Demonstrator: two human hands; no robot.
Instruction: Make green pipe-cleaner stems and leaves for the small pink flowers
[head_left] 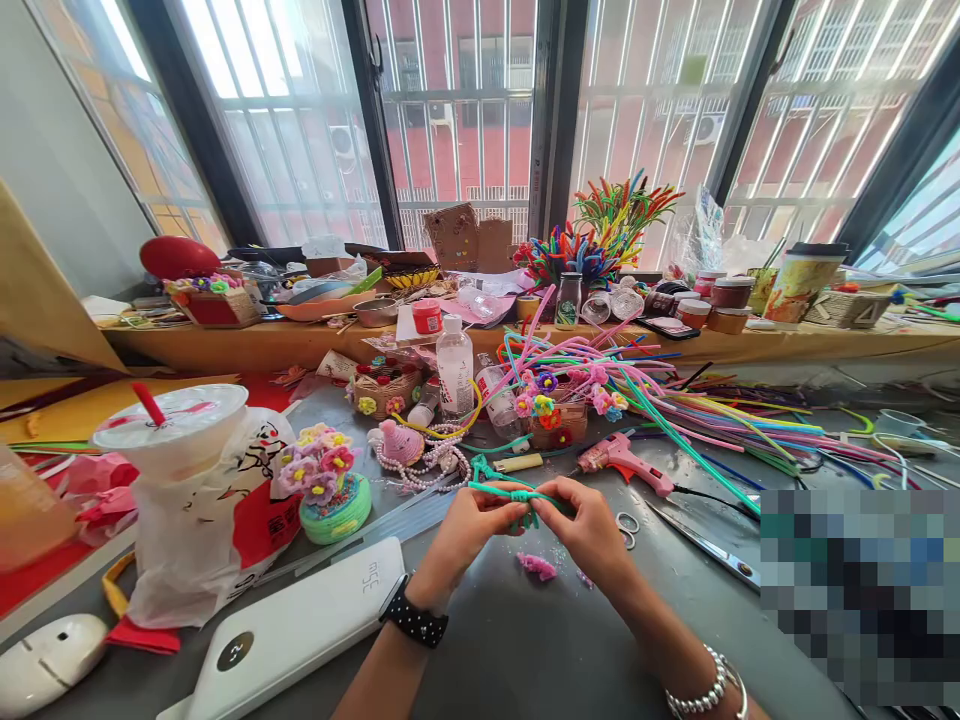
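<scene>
- Your left hand [466,525] and right hand [592,528] meet above the grey surface [525,640], each grip pinching the teal pipe cleaner [517,496] at its twisted middle.
- If either pinch loosens, the twist could spring open.
- The scissors [628,530] lie just beside your right hand; a careless sweep could catch them.
- Farther off, the pink glue gun [624,462] and its cord could snag loose stems.

Bare table [525,640] near the body; beyond, glue gun [621,460], scissors [679,535], perhaps loose beads [427,462].
</scene>
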